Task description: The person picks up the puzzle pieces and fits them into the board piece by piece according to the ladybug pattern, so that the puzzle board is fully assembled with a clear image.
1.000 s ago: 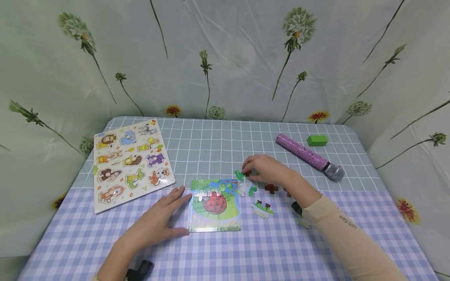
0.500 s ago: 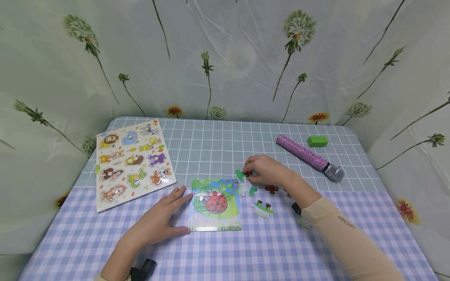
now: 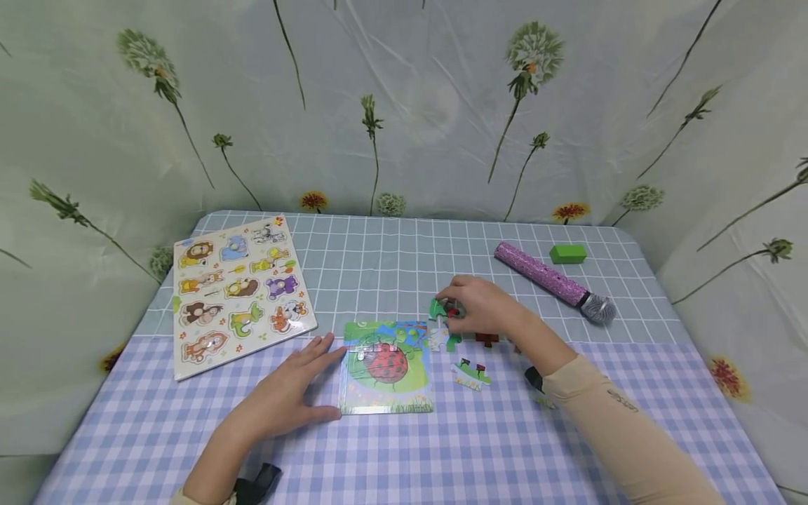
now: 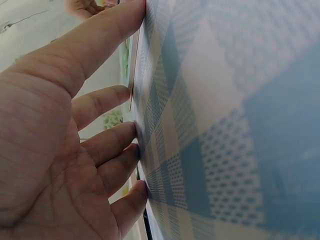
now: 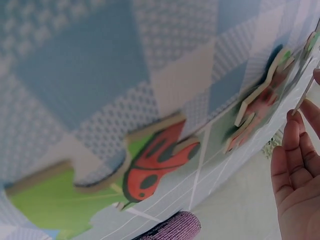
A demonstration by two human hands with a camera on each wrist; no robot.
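Observation:
A square ladybug jigsaw puzzle [image 3: 388,363] lies in front of the person, its picture largely pieced together. Along its left edge rests the left hand [image 3: 287,389], fingers spread, with index finger and thumb at the edge. Beyond the puzzle's upper right corner, the right hand [image 3: 482,306] pinches a green and red jigsaw piece [image 3: 438,309] between its fingertips. Directly below that is a pale jigsaw piece [image 3: 438,338]. In the right wrist view, the right hand [image 5: 300,175] holds the piece by its thin edge, and a red spotted jigsaw piece [image 5: 155,165] lies nearby.
Loose pieces lie to the right, including a green and white piece [image 3: 470,374] and a dark red piece [image 3: 487,339]. An animal peg board [image 3: 243,298] sits at the left. A glittery pink microphone [image 3: 549,277] and a green block [image 3: 568,254] stand at the back right.
The green and red piece has turned and shifted slightly right in the right hand's fingertips. The left hand stays at the puzzle's edge.

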